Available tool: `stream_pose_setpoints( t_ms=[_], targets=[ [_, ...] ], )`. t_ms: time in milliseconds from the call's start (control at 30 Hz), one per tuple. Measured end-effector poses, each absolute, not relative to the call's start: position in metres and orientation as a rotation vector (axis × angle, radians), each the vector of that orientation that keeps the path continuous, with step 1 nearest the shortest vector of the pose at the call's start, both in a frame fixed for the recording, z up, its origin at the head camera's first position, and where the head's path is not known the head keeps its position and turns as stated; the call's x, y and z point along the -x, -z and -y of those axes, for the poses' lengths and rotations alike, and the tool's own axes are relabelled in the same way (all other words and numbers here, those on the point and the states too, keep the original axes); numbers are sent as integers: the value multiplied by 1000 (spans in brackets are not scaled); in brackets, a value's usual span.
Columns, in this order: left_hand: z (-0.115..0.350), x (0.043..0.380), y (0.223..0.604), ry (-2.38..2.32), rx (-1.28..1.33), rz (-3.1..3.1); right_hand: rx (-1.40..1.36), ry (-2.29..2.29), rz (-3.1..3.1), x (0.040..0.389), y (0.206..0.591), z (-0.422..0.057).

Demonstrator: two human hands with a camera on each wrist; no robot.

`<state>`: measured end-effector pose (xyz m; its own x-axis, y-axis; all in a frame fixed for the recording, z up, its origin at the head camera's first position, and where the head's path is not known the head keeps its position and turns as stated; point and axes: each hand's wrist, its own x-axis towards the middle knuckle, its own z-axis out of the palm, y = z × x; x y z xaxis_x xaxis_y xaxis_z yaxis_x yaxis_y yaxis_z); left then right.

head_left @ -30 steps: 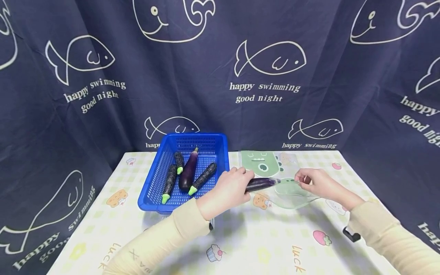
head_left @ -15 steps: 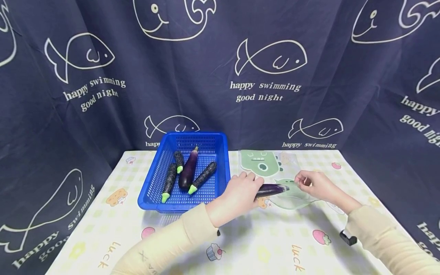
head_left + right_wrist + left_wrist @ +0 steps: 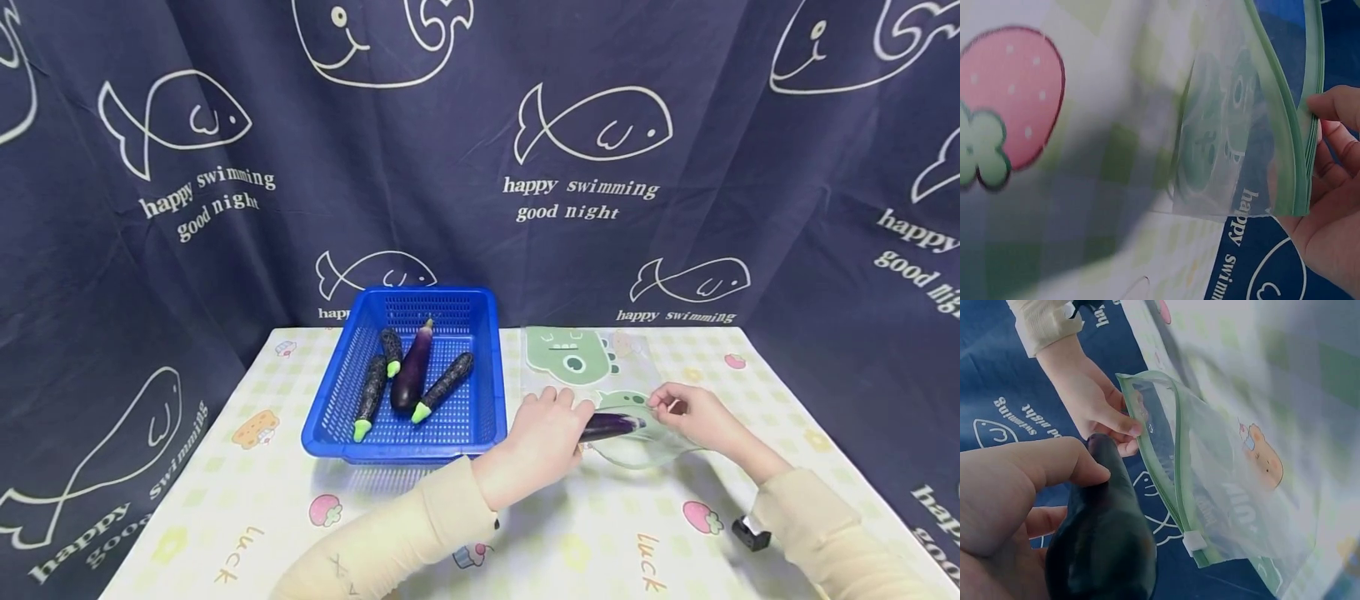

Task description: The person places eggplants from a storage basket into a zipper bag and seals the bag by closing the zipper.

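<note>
My left hand [image 3: 546, 437] grips a dark purple eggplant [image 3: 609, 426], whose narrow end points right, toward the mouth of a clear zip bag [image 3: 637, 454]. In the left wrist view the same eggplant [image 3: 1107, 531] fills the lower middle, with the bag's green-edged mouth [image 3: 1179, 437] parted beyond it and a white slider [image 3: 1195, 542] at one corner. My right hand [image 3: 693, 414] pinches the bag's rim. The right wrist view shows that thumb and fingers on the green zip strip [image 3: 1300, 150], the two strips standing apart above.
Left of the hands stands a blue plastic basket [image 3: 405, 452]. Inside lie a larger purple eggplant [image 3: 412, 371] and several small speckled dark ones with green ends [image 3: 370, 397]. Clear plastic with a green dinosaur print [image 3: 566, 358] lies at the back. A navy curtain [image 3: 420, 183] hangs behind the table.
My left hand has moved right and slightly nearer the front, bringing the eggplant's narrow end to the bag's mouth. The right hand keeps its pinch, shifting only slightly. The basket stays put.
</note>
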<state>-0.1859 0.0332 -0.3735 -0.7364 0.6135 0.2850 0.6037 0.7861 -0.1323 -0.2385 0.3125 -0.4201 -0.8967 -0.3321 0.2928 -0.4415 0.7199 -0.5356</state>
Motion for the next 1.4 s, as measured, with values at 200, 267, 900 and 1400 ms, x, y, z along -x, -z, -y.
stream_pose_setpoints(
  t_ms=[200,267,900,1400],
  targets=[
    [-41,185,380,-46,913,2655,-584,-1010,2754,239,429,-315],
    [-43,184,382,-52,907,2662,-582,-1039,2747,238,431,-314],
    [-63,186,403,-120,872,2665,-552,-1083,2693,232,435,-315],
    [-77,190,423,-210,847,2650,-481,-1121,2712,232,436,-307]
  ],
)
